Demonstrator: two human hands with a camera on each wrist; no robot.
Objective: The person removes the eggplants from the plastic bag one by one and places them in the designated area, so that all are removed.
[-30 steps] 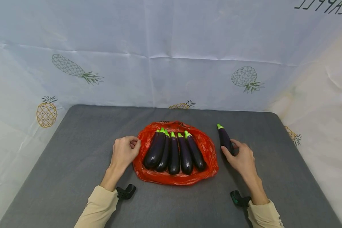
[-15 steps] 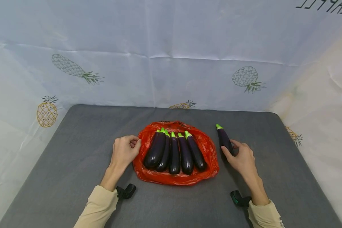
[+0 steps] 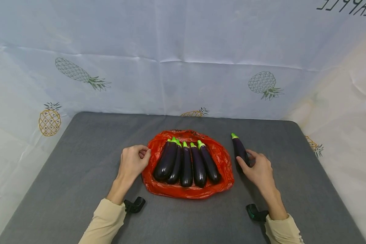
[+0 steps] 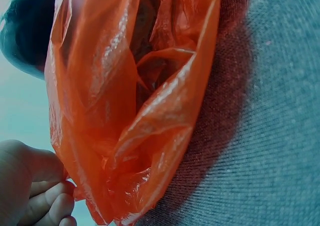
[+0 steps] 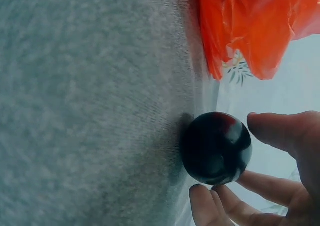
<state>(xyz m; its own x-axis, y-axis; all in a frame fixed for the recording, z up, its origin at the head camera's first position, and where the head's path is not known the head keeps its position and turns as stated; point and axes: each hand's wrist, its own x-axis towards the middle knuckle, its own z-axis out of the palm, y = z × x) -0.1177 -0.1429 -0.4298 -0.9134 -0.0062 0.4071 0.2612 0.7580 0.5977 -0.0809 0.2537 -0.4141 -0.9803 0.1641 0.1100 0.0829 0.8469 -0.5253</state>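
Observation:
A red plastic bag (image 3: 189,194) lies spread on the grey table, with several dark purple eggplants (image 3: 186,167) side by side on it, green stems toward the back. My left hand (image 3: 133,162) pinches the bag's left edge; the left wrist view shows the thumb and fingertips of that hand (image 4: 37,181) on a corner of the red plastic (image 4: 165,105). Right of the bag, a single eggplant (image 3: 239,147) lies on the table, its thick end between the thumb and fingers of my right hand (image 3: 259,171). In the right wrist view its round end (image 5: 216,148) sits within the curved fingers (image 5: 285,136).
The grey table (image 3: 183,220) reaches back to a pale cloth (image 3: 183,84) printed with pineapples, which hangs behind and at both sides. Black devices are strapped to the left wrist (image 3: 135,205) and right wrist (image 3: 256,213).

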